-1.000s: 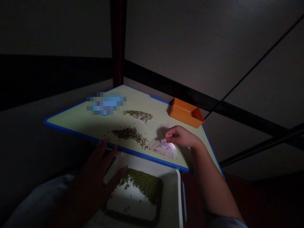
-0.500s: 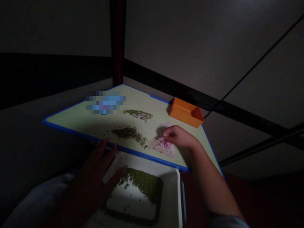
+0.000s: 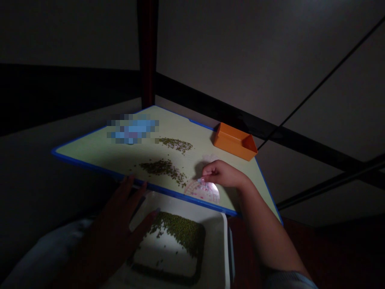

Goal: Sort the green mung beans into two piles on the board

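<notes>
My right hand (image 3: 221,173) pinches a clear pinkish protractor (image 3: 201,193) by its upper side, over the near part of the pale board (image 3: 120,154). To its left lies a loose pile of small green beans (image 3: 161,166), with a second bean patch (image 3: 176,144) behind it. My left hand (image 3: 126,212) is in shadow, fingers spread, with its fingertips at the board's blue front edge. Below that edge a white tub (image 3: 225,241) holds more green beans (image 3: 183,228), heaped mostly toward its far right side.
An orange open box (image 3: 234,142) stands at the board's back right. Toward the back left is a blurred-out blue item (image 3: 134,130). Pale walls with a dark band rise behind the board. The room is dim.
My right hand has drawn the protractor slightly nearer and to the left, so it now reaches close to the board's front edge and catches light. The left hand looks nearly unmoved.
</notes>
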{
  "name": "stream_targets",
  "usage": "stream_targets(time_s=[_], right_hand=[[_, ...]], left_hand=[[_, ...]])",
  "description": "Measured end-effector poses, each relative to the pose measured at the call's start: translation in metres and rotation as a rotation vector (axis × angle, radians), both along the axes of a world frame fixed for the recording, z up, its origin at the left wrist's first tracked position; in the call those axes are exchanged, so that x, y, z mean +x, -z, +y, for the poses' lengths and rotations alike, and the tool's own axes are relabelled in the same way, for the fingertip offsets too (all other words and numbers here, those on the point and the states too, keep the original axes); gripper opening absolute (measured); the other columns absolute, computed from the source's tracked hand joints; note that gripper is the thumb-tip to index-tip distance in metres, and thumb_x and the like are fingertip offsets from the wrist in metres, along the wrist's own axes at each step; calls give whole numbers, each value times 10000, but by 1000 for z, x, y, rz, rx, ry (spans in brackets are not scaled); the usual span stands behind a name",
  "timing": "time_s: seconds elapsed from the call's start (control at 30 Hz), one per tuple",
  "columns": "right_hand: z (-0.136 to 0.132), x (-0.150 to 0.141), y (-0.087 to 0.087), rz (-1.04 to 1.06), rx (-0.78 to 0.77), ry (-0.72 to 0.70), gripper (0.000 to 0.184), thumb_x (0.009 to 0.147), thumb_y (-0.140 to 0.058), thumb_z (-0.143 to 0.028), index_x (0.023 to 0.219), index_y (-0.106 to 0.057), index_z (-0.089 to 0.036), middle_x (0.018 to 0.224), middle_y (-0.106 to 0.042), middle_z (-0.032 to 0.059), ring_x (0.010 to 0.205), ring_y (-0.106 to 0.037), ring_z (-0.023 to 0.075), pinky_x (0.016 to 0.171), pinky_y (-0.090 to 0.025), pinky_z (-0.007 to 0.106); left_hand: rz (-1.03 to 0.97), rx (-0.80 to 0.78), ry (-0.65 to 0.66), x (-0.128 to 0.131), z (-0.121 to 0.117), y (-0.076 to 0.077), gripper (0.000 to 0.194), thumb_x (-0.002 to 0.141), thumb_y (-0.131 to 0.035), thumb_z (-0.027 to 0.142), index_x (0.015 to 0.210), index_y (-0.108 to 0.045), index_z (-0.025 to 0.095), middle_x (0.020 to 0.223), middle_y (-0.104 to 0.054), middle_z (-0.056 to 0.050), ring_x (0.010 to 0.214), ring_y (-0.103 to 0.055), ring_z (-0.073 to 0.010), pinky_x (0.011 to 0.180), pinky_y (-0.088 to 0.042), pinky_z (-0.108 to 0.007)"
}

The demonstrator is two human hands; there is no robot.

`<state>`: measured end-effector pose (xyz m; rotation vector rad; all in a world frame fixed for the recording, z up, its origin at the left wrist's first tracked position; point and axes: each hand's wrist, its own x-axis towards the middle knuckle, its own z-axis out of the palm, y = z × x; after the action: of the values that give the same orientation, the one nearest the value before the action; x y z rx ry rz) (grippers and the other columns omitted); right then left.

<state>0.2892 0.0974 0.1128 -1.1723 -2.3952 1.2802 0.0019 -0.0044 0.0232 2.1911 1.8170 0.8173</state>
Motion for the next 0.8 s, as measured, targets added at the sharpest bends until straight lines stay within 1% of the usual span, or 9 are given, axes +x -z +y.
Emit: stream_targets(time_s=[0.1, 0.2, 0.37, 0.53, 0.67, 0.8], right_hand=[[0, 0, -1, 2, -3, -2, 218, 837, -587, -320, 694, -593, -155, 587, -564, -30, 555, -490, 86, 554, -361, 232], [-1, -1, -2, 6, -1, 12, 223, 843, -579, -319, 693, -586, -155, 583, -573, -29, 551, -502, 85, 552, -368, 227], [-3, -6, -4, -5, -2, 38, 235, 861, -548, -293, 671, -562, -155, 562, -587, -22, 518, -517, 85, 531, -378, 216], [-4, -11, -5, -13, 65, 59, 209, 843, -547, -221, 644, -554, -155, 560, -603, -16, 515, -528, 88, 535, -389, 213], [-4, -6, -8, -68, 105, 77, 185, 820, -547, -185, 641, -576, -149, 549, -607, -16, 505, -525, 87, 533, -383, 210], [-3, 2, -12, -126, 148, 121, 207, 824, -542, -202, 634, -595, -143, 534, -605, -12, 503, -534, 90, 539, -387, 214]], left_hand=[[-11, 7, -5, 1, 0, -1, 751, 828, -287, 661, 1289, -508, 111, 1530, -288, -181, 1412, -271, -303, 1113, -293, -490], [-11, 18, -10, 0, 0, -1, 734, 834, -290, 649, 1289, -510, 117, 1535, -284, -172, 1410, -276, -303, 1109, -297, -496], [24, 59, -4, -3, 2, 8, 738, 822, -295, 660, 1305, -506, 144, 1535, -289, -159, 1393, -308, -318, 1072, -349, -504], [64, 148, 4, -4, 3, 14, 686, 839, -327, 615, 1321, -489, 156, 1535, -296, -147, 1391, -316, -301, 1056, -372, -497], [75, 171, -3, -4, 2, 14, 672, 844, -330, 601, 1311, -501, 150, 1518, -326, -158, 1379, -336, -306, 1048, -379, -505], [71, 167, 2, -3, 3, 12, 676, 841, -331, 603, 1305, -511, 146, 1514, -331, -166, 1373, -342, -316, 1040, -388, -501]])
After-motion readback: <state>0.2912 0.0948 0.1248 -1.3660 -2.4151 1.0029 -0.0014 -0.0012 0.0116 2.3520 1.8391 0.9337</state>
